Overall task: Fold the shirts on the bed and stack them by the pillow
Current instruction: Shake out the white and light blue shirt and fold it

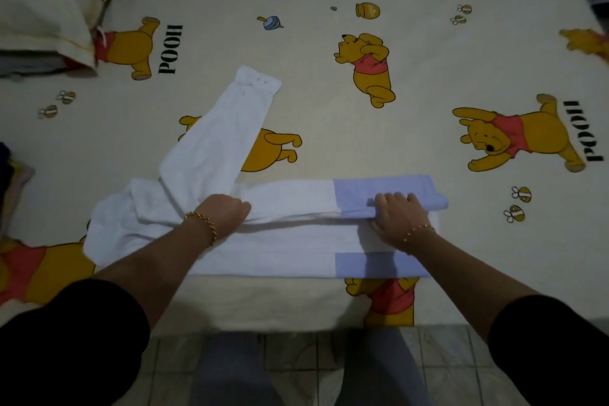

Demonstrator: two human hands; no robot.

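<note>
1. Both hands hold the shirt (pixel 290 242): the left hand (pixel 227 212) grips the doubled-over long edge on the white part, and the right hand (pixel 400 216) curls its fingers over the same fold on the lilac band.
2. Head view, the shirt lies crosswise on the bed (pixel 428 69), at 6 o'clock near the front edge, and one sleeve (pixel 217 142) reaches toward 11 o'clock.
3. Head view, the pillow (pixel 39 10) sits at 10 o'clock, well apart from the shirt, and a tiled floor (pixel 296 359) shows below the bed.
</note>
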